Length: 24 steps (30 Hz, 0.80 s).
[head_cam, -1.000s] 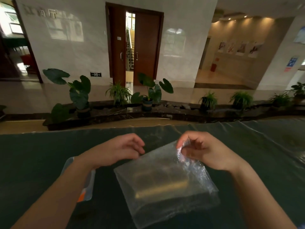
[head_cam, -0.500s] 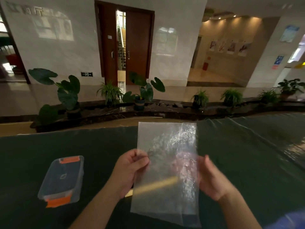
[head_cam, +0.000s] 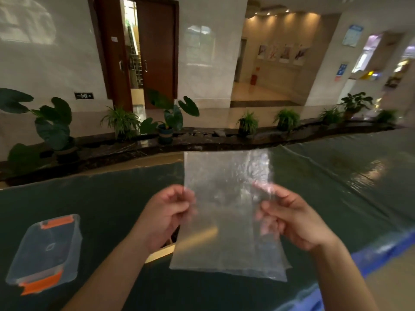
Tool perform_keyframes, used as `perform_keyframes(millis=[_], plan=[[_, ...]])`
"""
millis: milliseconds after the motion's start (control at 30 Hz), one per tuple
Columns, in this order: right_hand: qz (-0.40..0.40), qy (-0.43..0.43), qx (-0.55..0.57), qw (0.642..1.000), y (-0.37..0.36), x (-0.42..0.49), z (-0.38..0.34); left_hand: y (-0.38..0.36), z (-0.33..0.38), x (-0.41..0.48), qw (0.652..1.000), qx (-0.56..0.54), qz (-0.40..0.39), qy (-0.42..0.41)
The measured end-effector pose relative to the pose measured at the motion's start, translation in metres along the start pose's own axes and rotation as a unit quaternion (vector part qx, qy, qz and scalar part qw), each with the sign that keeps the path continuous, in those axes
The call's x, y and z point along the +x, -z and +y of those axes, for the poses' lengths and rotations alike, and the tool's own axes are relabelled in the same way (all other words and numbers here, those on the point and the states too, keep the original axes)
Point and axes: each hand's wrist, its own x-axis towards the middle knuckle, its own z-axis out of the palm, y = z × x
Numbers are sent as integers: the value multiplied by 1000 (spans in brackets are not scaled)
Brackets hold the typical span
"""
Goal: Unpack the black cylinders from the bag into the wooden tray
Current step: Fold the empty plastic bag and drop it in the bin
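Observation:
I hold a clear bubble-wrap bag (head_cam: 226, 212) upright in front of me over the dark green table. My left hand (head_cam: 168, 216) pinches its left edge and my right hand (head_cam: 289, 218) pinches its right side, partly behind the plastic. The bag looks flat and I see no black cylinders in it. Behind the bag, a strip of the wooden tray (head_cam: 160, 252) shows below my left hand and faintly through the plastic. The rest of the tray is hidden.
A clear plastic box (head_cam: 45, 252) with orange clasps lies on the table (head_cam: 112, 198) at the left. The table's blue edge (head_cam: 381, 250) runs along the right. Potted plants (head_cam: 166, 122) line a ledge beyond the far table edge.
Both hands have lifted the bag from lying over the tray to hanging upright. The view has swung right, so the clear box now shows at the left.

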Motion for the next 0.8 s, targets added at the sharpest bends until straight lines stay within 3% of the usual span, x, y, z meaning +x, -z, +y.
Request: perform_keyframes(millis=[133,233,300,400,500,600,800], plan=[[9,74,18,997,5,-16,-28,-14,24,6,991,-48,-89,-83],[50,23,60,997,4,-26,-16,-25,9,15,993,46,-57,-93],[110,7,5,994,3,-33,2,-28,-7,21,995,43,-47,-72],[194,0,-202,960,9,-53,29,-31,-42,37,996,-19,-82,-17],[255,18,-214,943,12,-76,41,-45,-68,49,982,-48,-164,83],[324,52,-197,924,14,-99,54,-67,-97,59,956,18,-252,152],[519,1,-235,822,28,-183,96,-137,-162,63,945,140,-277,98]])
